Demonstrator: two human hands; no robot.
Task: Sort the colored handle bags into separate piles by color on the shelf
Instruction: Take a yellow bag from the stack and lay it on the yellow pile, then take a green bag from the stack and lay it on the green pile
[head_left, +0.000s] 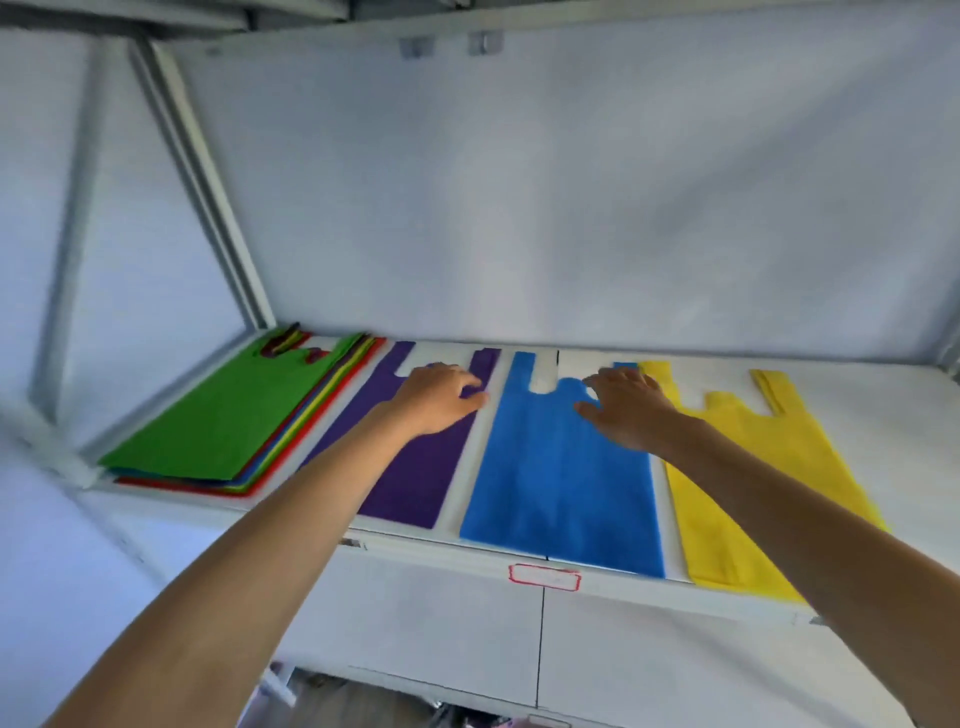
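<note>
A white shelf (883, 415) carries the work. At its left end lies a mixed stack of flat fabric handle bags (218, 421), a green one on top with yellow, blue and red edges showing beneath it, fanned slightly toward the front edge. This looks like the unsorted supply.

To its right three bags lie flat and apart, handles toward the back wall: a purple fabric handle bag (415, 478), then a blue fabric handle bag (561, 488) near the middle of the shelf, then a yellow fabric handle bag (748, 467). The blue and yellow bags' bottoms reach the front edge. The gaps of bare shelf between them probably serve to keep each colour's pile distinct as more are added.

The left hand (441, 397) rests on the upper part of the purple bag, near its right handle strap, fingers curled down onto the cloth; whether it pinches the fabric or merely presses it I cannot tell. The right hand (631, 410) lies spread, fingers relaxed and holding nothing, across the upper right of the blue bag, its fingertips near the yellow bag's left handle. Both hands seem to be flattening or squaring the laid bags.

Judging by the thick stack, most of the sorting is not yet done.
</note>
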